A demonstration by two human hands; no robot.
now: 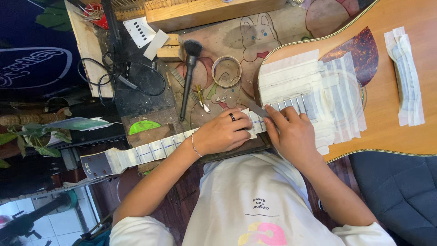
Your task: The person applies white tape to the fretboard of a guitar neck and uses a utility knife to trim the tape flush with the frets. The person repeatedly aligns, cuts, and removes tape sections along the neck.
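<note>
**Two hands working on a taped guitar neck**

Two bare hands are resting on the long guitar neck [154,149], masked in pale tape strips. The left hand [221,133], wearing a dark ring, is pressing down curled over the neck. The right hand [292,134] is gripping a small flat grey metal tool [257,109] against the frets. The glossy orange wooden guitar body [387,91] is lying on the cluttered surface [282,27], near a clear round tape roll [226,71] and a black soft-bristled brush [189,75].

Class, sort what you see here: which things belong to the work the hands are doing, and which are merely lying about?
In use: left hand; right hand; small metal file; taped guitar neck; guitar body.

Lying about: brush; roll of tape; black cable; wooden blocks; green disc.
</note>
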